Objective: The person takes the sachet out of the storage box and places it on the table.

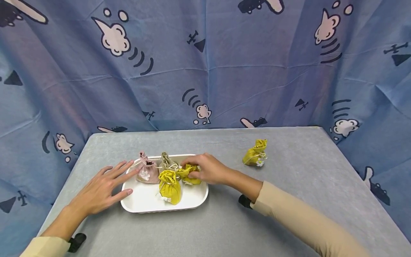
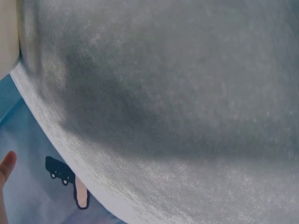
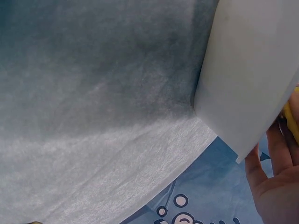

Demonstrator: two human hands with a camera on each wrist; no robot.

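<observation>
A: Step in hand, as I judge it: pouches going into the shallow white rectangular tray (image 1: 192,203) on the grey felt-covered counter (image 1: 289,200). Right hand (image 1: 208,168) is closed on a small yellow drawstring pouch (image 1: 189,175) at the tray's right inner edge. Left hand (image 1: 102,187) lies flat, fingers spread, touching the tray's left rim.

B: Next move?

A: Probably letting go there. Another yellow drawstring pouch with a white flower (image 1: 255,152) sits well right of the tray.

B: Obstacles?

A: Crowding: a pink pouch (image 1: 147,172), a beige pouch (image 1: 167,161) and a third yellow pouch (image 1: 169,186) already fill the tray.
</observation>
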